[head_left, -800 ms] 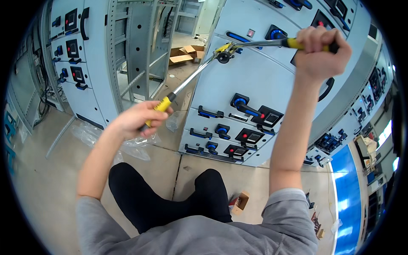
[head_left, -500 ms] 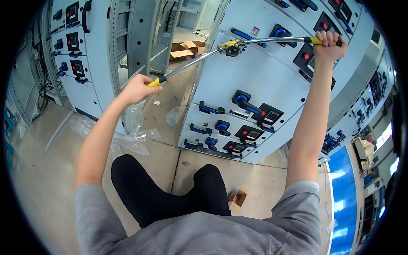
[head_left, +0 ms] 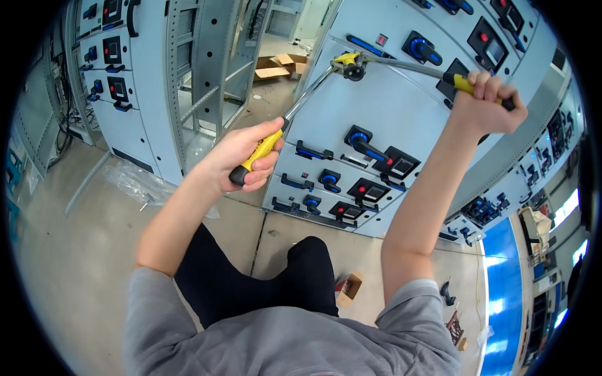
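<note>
A long-handled crimping tool (head_left: 353, 63) with shiny tubular handles spans the space before my chest. Its yellow-and-dark head sits at the upper middle, in front of the grey cabinet. My left hand (head_left: 235, 150) is closed round one yellow-and-black grip, the thumb lying along it. Higher up on the right, my right hand (head_left: 492, 106) wraps the other grip and is slightly blurred. The two handles stand wide apart. I cannot make out anything in the tool's jaws.
A grey switchgear cabinet (head_left: 389, 106) with blue-and-black rotary handles faces me. To its left are an open metal frame (head_left: 210, 69) and another cabinet (head_left: 141, 135). A cardboard box (head_left: 271, 70) lies beyond. Clear plastic film (head_left: 135, 182) and a small carton (head_left: 349, 289) are on the floor.
My left hand has come right and nearer my body, its handle now steeper. The right hand has dropped a little. The handles stand less far apart, and the tool's head has shifted slightly right.
</note>
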The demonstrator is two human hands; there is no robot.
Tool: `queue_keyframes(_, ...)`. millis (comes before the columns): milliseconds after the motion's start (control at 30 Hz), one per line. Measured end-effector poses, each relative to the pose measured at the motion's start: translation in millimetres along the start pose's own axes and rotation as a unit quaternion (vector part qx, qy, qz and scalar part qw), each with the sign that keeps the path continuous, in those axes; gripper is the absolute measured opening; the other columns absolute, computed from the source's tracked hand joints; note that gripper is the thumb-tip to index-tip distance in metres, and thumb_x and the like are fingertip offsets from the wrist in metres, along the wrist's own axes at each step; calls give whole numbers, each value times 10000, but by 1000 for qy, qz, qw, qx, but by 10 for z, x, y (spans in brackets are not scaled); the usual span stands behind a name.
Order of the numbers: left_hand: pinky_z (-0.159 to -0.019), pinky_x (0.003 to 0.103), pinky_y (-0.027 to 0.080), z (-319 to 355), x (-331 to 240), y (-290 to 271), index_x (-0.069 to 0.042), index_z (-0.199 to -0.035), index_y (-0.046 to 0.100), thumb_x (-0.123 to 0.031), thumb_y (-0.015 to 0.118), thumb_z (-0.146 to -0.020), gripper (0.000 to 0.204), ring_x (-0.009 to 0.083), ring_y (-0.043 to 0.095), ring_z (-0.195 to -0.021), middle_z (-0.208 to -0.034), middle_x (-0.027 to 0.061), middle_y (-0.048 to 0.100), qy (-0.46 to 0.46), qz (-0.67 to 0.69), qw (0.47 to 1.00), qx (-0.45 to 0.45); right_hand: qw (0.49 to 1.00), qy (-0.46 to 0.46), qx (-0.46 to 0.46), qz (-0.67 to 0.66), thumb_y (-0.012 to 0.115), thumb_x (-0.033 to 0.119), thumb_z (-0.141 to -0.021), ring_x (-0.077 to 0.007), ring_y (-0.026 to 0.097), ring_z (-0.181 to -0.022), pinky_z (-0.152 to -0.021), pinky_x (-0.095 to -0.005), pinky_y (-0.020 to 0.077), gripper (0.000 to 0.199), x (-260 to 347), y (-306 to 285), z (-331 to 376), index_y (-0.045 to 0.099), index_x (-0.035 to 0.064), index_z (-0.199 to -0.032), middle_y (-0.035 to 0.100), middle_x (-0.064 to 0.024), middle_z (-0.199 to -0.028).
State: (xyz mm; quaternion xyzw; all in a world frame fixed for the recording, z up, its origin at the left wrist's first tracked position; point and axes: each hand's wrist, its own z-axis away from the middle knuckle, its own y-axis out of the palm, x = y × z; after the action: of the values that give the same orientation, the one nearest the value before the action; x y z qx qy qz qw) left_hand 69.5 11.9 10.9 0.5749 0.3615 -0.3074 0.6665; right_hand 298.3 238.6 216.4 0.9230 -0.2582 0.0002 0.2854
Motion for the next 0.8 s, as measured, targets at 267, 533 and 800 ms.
queue_keyframes(267,-378,312,429,-60,214,584,-98,-893,514,-426,457,-1103,394,176,486,-373,-550,21,488,46,49,995,67,937,-117,306,121,475,181,-903,-234,458,-555,-631,-413,413,316,-73,179,1481,550,24,-640,527,-115,-593)
queue_keyframes(533,-416,278,461,427,1213,246,-60,-951,478,-237,571,-1072,234,119,517,-430,-594,19,526,38,-115,990,-73,882,64,399,242,609,276,-861,-249,566,-891,-1021,-484,356,222,886,-1010,2423,607,117,-706,610,-73,-881)
queue_keyframes(800,-477,265,464,-247,1861,59,-46,-1050,585,-259,668,-1027,230,75,556,-514,-660,-17,584,114,-282,947,-100,800,576,87,145,645,71,-990,-119,610,-692,-633,-268,518,558,565,-1524,3569,382,30,-1480,636,-69,-947)
